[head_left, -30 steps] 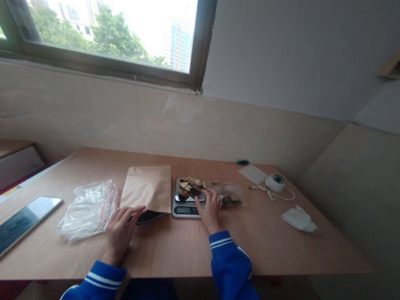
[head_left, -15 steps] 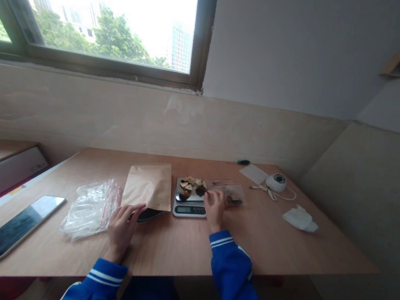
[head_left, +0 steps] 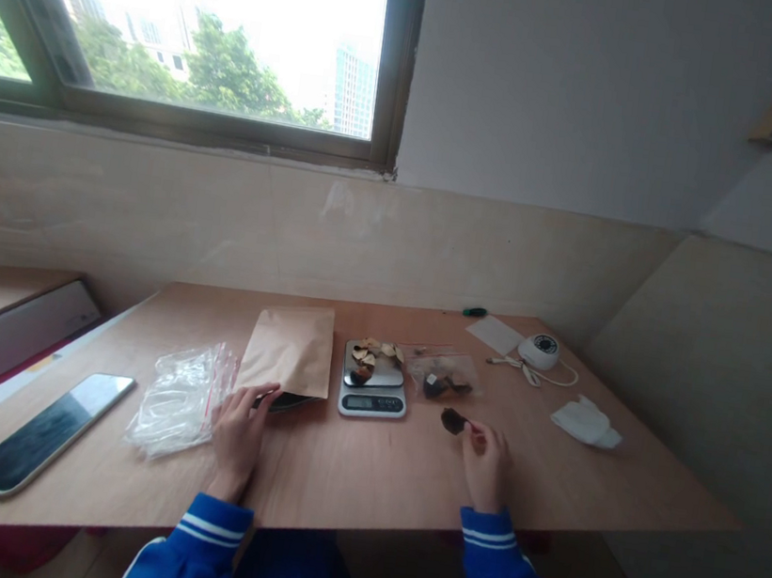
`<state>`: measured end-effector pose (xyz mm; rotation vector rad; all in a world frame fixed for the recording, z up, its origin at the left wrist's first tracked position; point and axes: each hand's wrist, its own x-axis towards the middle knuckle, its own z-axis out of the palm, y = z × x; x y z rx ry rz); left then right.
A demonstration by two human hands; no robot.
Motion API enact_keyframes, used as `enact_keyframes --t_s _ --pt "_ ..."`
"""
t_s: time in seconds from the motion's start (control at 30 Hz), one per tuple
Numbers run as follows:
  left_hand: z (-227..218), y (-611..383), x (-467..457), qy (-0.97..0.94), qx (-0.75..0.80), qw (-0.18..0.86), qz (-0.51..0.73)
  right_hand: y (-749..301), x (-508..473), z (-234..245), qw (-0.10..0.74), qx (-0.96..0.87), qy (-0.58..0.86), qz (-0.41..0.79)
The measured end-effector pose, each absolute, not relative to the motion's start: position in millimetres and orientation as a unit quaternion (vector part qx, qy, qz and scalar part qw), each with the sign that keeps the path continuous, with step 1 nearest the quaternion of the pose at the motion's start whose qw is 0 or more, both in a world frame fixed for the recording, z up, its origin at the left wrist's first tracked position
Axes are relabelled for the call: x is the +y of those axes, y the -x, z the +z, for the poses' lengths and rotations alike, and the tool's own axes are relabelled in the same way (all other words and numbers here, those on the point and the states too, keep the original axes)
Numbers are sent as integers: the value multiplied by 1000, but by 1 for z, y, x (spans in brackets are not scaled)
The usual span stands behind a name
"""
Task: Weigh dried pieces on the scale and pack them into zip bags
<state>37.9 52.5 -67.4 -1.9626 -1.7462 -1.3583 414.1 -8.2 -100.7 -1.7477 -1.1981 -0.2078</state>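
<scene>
My left hand [head_left: 241,431] pinches the near edge of a brown kraft paper bag [head_left: 293,348], whose mouth gapes and shows a dark inside. Between the thumb and fingers of my right hand [head_left: 484,454] is a dark brown dried piece [head_left: 453,421], held low over the table to the right of the scale. On the metal plate of the small white digital scale [head_left: 372,405] lie several pale and brown dried slices [head_left: 372,356]; the display digits are too small to read. Just right of the scale, a clear zip bag [head_left: 464,372] has dark pieces in it.
A stack of clear zip bags [head_left: 175,404] lies left of my left hand, with a phone on a cable [head_left: 43,438] farther left. Toward the right are a white corded device [head_left: 538,351], a crumpled tissue [head_left: 586,421], white paper [head_left: 495,335] and a green-handled tool [head_left: 475,312].
My right hand has moved from the scale plate to the right and nearer, carrying the dark dried piece off the plate. My left hand stays at the paper bag's mouth.
</scene>
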Motion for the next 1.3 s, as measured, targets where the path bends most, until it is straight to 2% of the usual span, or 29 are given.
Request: enact_keyframes --t_s 0.13,0.27,0.37,0.53,0.7,0.83,1.0,1.17,1.3 --pt "-69 -38 54 646 -607 85 -454 -416 -5 -106 458 -466 751 -101" --pt "-71 -39 54 618 -593 105 -506 -415 -3 -108 483 -426 755 -120" --pt "-69 -34 56 522 -664 128 -519 -415 -4 -110 498 -415 753 -115" --pt "-67 -20 62 431 -805 78 -400 -416 -5 -111 501 -421 749 -104" --pt "-71 -15 61 482 -831 64 -271 -417 -4 -113 507 -428 740 -111" --pt "-70 -9 62 494 -832 65 -244 -417 -4 -114 505 -429 741 -106" --pt "-63 -3 65 426 -836 56 -341 -417 -5 -109 511 -434 735 -107" --pt "-61 -11 60 375 -745 138 -535 -400 -13 -88 546 -465 686 -121" --pt "-67 -28 53 429 -618 211 -624 -336 -23 -67 565 -578 588 -7"
